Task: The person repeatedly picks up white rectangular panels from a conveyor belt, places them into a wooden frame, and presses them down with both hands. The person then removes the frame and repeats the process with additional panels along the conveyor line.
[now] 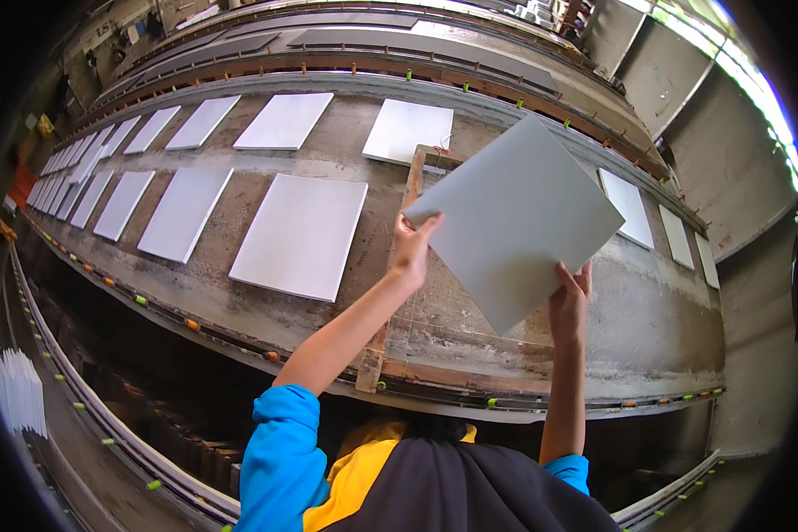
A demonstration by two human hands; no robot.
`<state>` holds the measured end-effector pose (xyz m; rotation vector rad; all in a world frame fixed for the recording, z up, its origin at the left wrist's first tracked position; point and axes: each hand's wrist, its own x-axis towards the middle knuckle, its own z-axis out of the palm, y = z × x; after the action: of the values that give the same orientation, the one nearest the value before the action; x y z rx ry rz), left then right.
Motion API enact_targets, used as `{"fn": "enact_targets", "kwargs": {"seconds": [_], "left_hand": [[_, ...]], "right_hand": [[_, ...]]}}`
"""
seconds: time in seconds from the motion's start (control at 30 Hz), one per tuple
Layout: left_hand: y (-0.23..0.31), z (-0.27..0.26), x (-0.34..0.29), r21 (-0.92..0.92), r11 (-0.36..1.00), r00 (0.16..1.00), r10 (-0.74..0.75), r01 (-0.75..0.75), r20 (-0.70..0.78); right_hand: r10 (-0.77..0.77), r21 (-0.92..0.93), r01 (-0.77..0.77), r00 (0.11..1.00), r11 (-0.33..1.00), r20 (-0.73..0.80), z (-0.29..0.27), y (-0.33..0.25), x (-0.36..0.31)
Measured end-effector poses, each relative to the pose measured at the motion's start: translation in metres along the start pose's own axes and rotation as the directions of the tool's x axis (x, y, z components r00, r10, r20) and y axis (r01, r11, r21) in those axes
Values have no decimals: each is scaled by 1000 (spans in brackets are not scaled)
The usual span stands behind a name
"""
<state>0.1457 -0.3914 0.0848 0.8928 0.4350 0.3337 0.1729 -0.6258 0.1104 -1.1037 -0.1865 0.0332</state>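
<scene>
We've got both hands, left hand (412,251) and right hand (570,297), clamped on opposite edges of the grey tile (516,217), keeping it level over the wooden frame (410,199) on the long concrete desk (647,310).

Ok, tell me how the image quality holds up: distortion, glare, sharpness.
Head view: fisheye bends the long concrete bed and rails into arcs, with black corners; window glare blows out the upper right; the square pale grey tile held by the left hand and right hand looks sharp and evenly lit.

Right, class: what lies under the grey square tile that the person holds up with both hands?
Under the grey square tile shows a wooden frame on the concrete bed; the frame's middle is covered by the tile.
</scene>
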Motion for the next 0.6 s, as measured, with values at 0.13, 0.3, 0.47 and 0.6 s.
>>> {"fn": "enact_targets", "kwargs": {"seconds": [0.13,0.3,0.47,0.6], "left_hand": [[8,-24,7,-6,987,984,162,-162,69],[10,-70,9,544,708,892,377,-450,247],[-10,-76,-2,819,76,802,272,-569,532],[-30,-77,5,775,-261,747,217,-576,629]], "right_hand": [[-50,-80,46,997,996,-53,-31,-9,13],[-71,-279,18,981,960,-182,-76,-8,22],[39,-385,-90,990,918,-139,-109,47,52],[121,-399,-124,992,909,-33,-98,80,77]]}}
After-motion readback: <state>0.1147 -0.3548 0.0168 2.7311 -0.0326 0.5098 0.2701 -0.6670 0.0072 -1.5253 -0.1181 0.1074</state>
